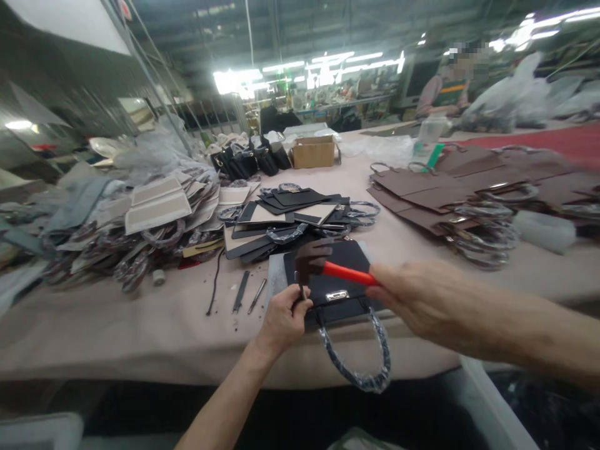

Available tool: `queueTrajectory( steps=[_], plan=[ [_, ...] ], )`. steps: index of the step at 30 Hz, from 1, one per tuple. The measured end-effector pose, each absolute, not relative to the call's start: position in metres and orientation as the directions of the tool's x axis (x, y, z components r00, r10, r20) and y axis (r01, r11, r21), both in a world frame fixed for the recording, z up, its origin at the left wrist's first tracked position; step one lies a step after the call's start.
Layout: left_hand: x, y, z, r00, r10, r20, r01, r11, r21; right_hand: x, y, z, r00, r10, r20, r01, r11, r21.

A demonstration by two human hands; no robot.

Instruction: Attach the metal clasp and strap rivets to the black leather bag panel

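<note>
My right hand [405, 294] is closed around the red handle of a claw hammer [347, 272]. The hammer's dark head hangs just over my left hand [284, 322], whose fingers pinch a slim metal punch [304, 294]; its lower end is hidden. Under both lies a black bag panel [344, 269] with a silver clasp plate [337, 295]. A plastic-wrapped handle [356, 379] loops from the panel over the table's front edge. Left of the panel are a dark flat tool [240, 292] and a thin metal rod [257, 296].
Black and cream panels [285, 215] are piled behind the work. Brown bag panels [431, 187] lie at right, and beige panels [159, 203] are heaped at left. Farther back stand a cardboard box [315, 152] and black bags [248, 161]. A person [443, 94] is across the table.
</note>
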State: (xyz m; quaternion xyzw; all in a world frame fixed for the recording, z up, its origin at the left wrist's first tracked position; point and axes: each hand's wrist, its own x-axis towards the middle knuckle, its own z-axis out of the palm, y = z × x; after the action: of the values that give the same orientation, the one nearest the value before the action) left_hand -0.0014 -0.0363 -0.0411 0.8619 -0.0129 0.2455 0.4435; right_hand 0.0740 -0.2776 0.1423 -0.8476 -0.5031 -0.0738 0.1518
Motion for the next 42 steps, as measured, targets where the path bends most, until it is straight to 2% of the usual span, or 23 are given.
queueTrajectory(
  steps=[1, 3, 4, 6, 7, 9, 12, 15, 17, 20, 22, 28, 30, 32, 36, 38, 42],
  plan=[
    [-0.001, -0.036, -0.042, 0.879, 0.195, 0.435, -0.237, -0.612, 0.755, 0.08, -0.283, 0.14, 0.485, 0.847, 0.217, 0.869, -0.44, -0.226],
    [-0.001, -0.034, -0.044, 0.878, 0.19, 0.439, -0.241, -0.617, 0.749, 0.098, -0.297, 0.132, 0.581, 0.797, 0.163, 0.778, -0.486, -0.398],
    [-0.001, -0.033, -0.044, 0.88, 0.183, 0.439, -0.244, -0.619, 0.746, 0.109, -0.306, 0.124, 0.668, 0.734, 0.119, 0.683, -0.543, -0.489],
    [-0.002, -0.032, -0.044, 0.887, 0.165, 0.431, -0.243, -0.628, 0.739, 0.133, -0.325, 0.102, 0.806, 0.588, -0.07, 0.439, -0.672, -0.597],
    [-0.002, -0.031, -0.043, 0.892, 0.156, 0.425, -0.239, -0.636, 0.734, 0.144, -0.335, 0.087, 0.843, 0.512, -0.164, 0.329, -0.733, -0.596],
    [-0.003, -0.03, -0.042, 0.897, 0.148, 0.415, -0.226, -0.654, 0.722, 0.164, -0.354, 0.058, 0.885, 0.399, -0.241, 0.224, -0.818, -0.53],
    [-0.005, -0.03, -0.04, 0.891, 0.152, 0.428, -0.221, -0.678, 0.701, 0.18, -0.374, 0.023, 0.934, 0.327, -0.142, 0.246, -0.879, -0.41],
    [-0.008, -0.03, -0.037, 0.883, 0.134, 0.45, -0.231, -0.71, 0.665, 0.177, -0.374, 0.012, 0.926, 0.373, 0.056, 0.371, -0.872, -0.32],
    [-0.01, -0.029, -0.035, 0.88, 0.118, 0.459, -0.235, -0.731, 0.64, 0.168, -0.362, 0.012, 0.856, 0.486, 0.175, 0.516, -0.789, -0.332],
    [-0.011, -0.028, -0.033, 0.881, 0.108, 0.461, -0.232, -0.751, 0.618, 0.154, -0.334, 0.007, 0.642, 0.701, 0.312, 0.75, -0.487, -0.448],
    [-0.012, -0.027, -0.032, 0.884, 0.105, 0.456, -0.223, -0.762, 0.608, 0.148, -0.319, -0.003, 0.525, 0.776, 0.349, 0.805, -0.319, -0.501],
    [-0.01, -0.027, -0.03, 0.862, 0.051, 0.505, -0.287, -0.772, 0.568, 0.143, -0.306, -0.03, 0.54, 0.765, 0.353, 0.791, -0.318, -0.522],
    [-0.011, -0.028, -0.03, 0.849, -0.002, 0.528, -0.344, -0.761, 0.55, 0.143, -0.307, -0.033, 0.554, 0.748, 0.364, 0.778, -0.31, -0.547],
    [-0.014, -0.028, -0.032, 0.861, -0.002, 0.509, -0.342, -0.742, 0.576, 0.146, -0.31, -0.034, 0.566, 0.74, 0.363, 0.754, -0.286, -0.592],
    [-0.024, -0.024, -0.035, 0.89, 0.258, 0.375, -0.139, -0.63, 0.764, 0.158, -0.324, -0.036, 0.522, 0.766, 0.375, 0.679, -0.107, -0.726],
    [-0.027, -0.023, -0.032, 0.872, 0.359, 0.332, -0.075, -0.573, 0.816, 0.163, -0.334, -0.037, 0.502, 0.786, 0.362, 0.636, -0.051, -0.77],
    [-0.015, -0.034, -0.015, 0.877, 0.373, 0.304, -0.062, -0.539, 0.84, 0.162, -0.343, -0.039, 0.49, 0.79, 0.369, 0.647, -0.046, -0.761]
  ],
)
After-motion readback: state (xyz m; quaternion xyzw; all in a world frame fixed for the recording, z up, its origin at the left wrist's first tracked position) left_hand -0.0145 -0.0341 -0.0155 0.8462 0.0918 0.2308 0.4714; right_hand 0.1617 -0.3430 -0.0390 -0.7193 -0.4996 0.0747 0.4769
